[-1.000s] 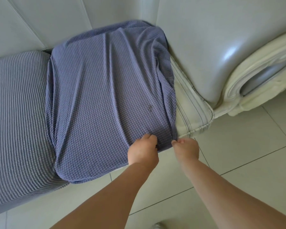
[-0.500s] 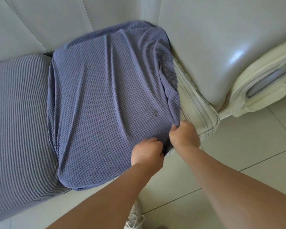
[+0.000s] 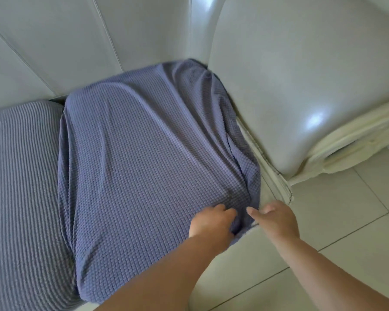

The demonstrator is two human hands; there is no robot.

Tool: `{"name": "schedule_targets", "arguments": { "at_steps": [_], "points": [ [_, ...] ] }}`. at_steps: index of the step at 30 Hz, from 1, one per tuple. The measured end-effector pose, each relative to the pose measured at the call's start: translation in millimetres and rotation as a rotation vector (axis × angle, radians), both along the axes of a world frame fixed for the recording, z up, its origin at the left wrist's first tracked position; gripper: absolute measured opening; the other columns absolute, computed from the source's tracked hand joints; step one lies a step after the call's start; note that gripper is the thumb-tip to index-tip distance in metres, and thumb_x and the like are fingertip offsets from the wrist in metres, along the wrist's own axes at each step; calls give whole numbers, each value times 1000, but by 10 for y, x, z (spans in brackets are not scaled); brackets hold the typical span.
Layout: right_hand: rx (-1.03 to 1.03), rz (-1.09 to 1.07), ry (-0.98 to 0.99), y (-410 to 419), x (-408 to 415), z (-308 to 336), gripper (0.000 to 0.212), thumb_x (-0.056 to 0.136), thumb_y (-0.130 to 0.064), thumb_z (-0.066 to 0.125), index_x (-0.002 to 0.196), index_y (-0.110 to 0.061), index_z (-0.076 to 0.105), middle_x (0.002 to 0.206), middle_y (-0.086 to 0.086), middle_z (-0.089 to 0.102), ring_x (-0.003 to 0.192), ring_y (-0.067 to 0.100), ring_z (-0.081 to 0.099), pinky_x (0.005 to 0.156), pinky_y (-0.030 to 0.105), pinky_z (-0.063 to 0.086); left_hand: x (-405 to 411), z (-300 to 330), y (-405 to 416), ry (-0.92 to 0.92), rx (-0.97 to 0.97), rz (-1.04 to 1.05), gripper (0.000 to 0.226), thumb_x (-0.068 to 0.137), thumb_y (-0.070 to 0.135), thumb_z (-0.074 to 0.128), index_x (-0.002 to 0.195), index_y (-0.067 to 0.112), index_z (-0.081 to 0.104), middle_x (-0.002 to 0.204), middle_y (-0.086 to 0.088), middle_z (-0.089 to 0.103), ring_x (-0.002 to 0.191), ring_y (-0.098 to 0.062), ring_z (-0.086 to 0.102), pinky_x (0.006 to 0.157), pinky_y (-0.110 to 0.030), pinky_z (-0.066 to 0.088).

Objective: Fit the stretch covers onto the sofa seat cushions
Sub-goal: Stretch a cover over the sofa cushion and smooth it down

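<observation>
While the blue-purple waffle-knit stretch cover [image 3: 148,158] lies draped over the right-hand seat cushion, against the sofa's back and right armrest [image 3: 290,86], its front right corner is not yet tucked: pale cushion piping [image 3: 276,182] shows along the right edge. From the head view, the left hand [image 3: 211,223] has its fingers curled into the fabric at that corner, gripping a bunched fold; the right hand [image 3: 276,221] is just beside it, fingers loosely spread, touching or nearly touching the hem, and I cannot tell which. Slack wrinkles run along the right side. If only one hand pulls, the stretch could snap the hem back off the corner, or drag the rear edge out of the crease. The neighbouring grey ribbed cover [image 3: 20,187] on the left cushion looks fitted.
</observation>
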State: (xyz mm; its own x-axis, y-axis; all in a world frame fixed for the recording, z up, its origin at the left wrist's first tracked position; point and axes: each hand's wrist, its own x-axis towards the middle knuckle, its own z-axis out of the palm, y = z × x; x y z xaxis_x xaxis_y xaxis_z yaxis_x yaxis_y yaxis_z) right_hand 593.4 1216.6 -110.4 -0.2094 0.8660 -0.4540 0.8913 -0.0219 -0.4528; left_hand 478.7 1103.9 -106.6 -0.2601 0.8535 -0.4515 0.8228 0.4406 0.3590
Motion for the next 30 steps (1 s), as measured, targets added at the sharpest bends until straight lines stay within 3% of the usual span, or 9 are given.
{"name": "schedule_targets", "arguments": {
  "at_steps": [5, 8, 10, 14, 17, 19, 24, 27, 30],
  "points": [
    [67, -31, 72, 286, -424, 15, 55, 85, -41, 65, 48, -11, 36, 48, 6, 36, 46, 22, 37, 45, 31, 23, 27, 3, 259, 2, 44, 20, 22, 90, 32, 55, 110, 24, 60, 107, 2, 53, 100, -25, 54, 70, -36, 46],
    [-30, -21, 35, 410, -569, -85, 35, 82, -42, 67, 73, -9, 63, 72, 9, 62, 67, 28, 58, 58, 27, 38, 36, -14, 407, 31, 45, -4, 20, 91, 31, 53, 107, 22, 62, 108, 2, 53, 99, -25, 53, 68, -35, 43],
    [-87, -2, 25, 428, -589, -112, 24, 84, -31, 67, 86, -8, 64, 77, 7, 61, 71, 26, 55, 61, 26, 37, 47, -27, 461, 50, 60, 1, 22, 91, 31, 52, 108, 22, 61, 109, 2, 54, 99, -25, 54, 70, -36, 44],
    [-281, -375, 409, 633, -354, -66, 13, 80, -17, 61, 81, -4, 61, 76, 14, 61, 73, 29, 56, 57, 29, 38, 173, -49, 658, 26, 142, 86, 24, 88, 30, 56, 110, 20, 55, 110, -1, 52, 101, -27, 53, 71, -37, 42],
    [-667, -696, 714, 816, 15, 82, 7, 88, -4, 55, 85, -2, 62, 75, 15, 66, 67, 27, 62, 55, 28, 50, 342, 14, 833, -14, 156, 71, 30, 88, 32, 59, 115, 20, 55, 115, 0, 53, 106, -25, 51, 79, -39, 48],
    [-836, -705, 790, 897, 187, 192, 13, 92, -3, 52, 95, 3, 63, 75, 15, 71, 63, 24, 68, 50, 27, 54, 449, 63, 927, -14, 139, 38, 31, 89, 31, 60, 116, 19, 53, 117, 0, 52, 108, -24, 50, 81, -39, 48],
    [-1047, -666, 815, 1059, 257, 220, 44, 99, -40, 42, 100, -3, 66, 80, 15, 73, 63, 24, 71, 58, 32, 53, 590, 18, 983, 18, 124, 42, 30, 89, 31, 59, 115, 19, 50, 119, 2, 49, 110, -22, 47, 85, -38, 45],
    [-1053, -569, 752, 1147, 324, 155, 41, 100, -35, 41, 107, -3, 65, 88, 15, 73, 68, 24, 71, 52, 29, 54, 651, -19, 1013, 28, 134, 31, 31, 89, 33, 59, 117, 20, 51, 120, 2, 50, 111, -21, 47, 89, -36, 45],
    [-991, -510, 721, 1202, 370, 126, 33, 98, -28, 49, 98, -1, 67, 86, 14, 71, 70, 23, 68, 51, 28, 54, 686, -48, 1036, 39, 135, 20, 30, 89, 28, 59, 117, 19, 53, 118, 1, 52, 109, -23, 50, 85, -37, 45]
  ]
}}
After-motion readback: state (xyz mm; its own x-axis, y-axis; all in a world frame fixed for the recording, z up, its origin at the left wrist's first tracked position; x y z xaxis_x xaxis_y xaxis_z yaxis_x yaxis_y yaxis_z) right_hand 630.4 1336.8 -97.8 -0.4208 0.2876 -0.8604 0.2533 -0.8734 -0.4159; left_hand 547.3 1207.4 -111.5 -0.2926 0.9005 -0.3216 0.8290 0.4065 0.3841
